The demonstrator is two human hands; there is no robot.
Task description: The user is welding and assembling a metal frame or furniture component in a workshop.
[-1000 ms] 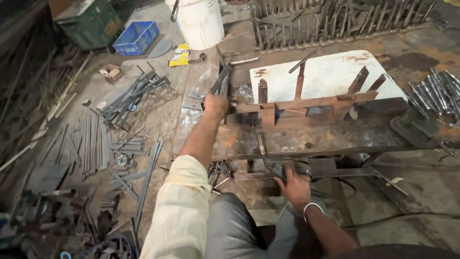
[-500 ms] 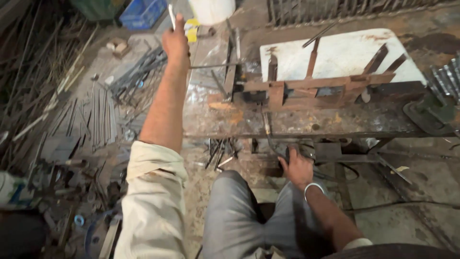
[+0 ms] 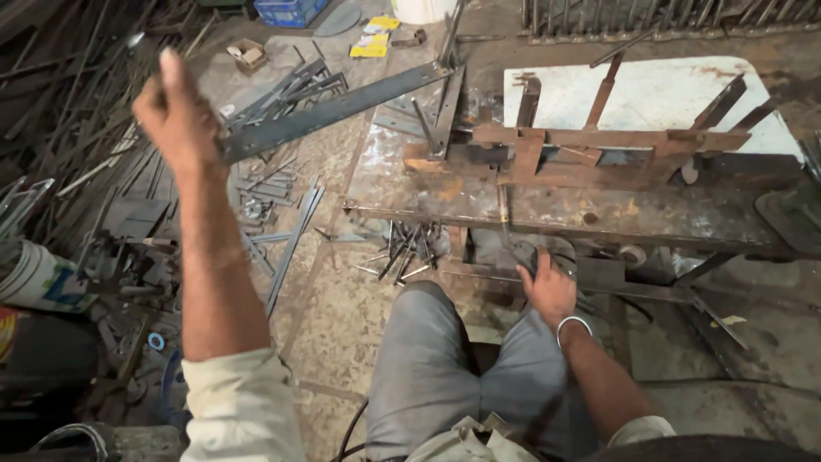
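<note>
This is a metal fabrication workshop. A rust-stained steel bench (image 3: 547,210) stands at its centre, carrying a welded frame of rusty flat bars (image 3: 599,145) with a white sheet (image 3: 658,94) behind it. Left of the bench, the stone floor (image 3: 333,299) is littered with cut steel strips and rods (image 3: 282,85); more offcuts (image 3: 402,248) lie under the bench's front edge. A long flat steel bar (image 3: 333,111) reaches out from the bench's left corner. Beyond the bench stand a blue crate (image 3: 286,10) and a row of metal railings (image 3: 650,15).
</note>
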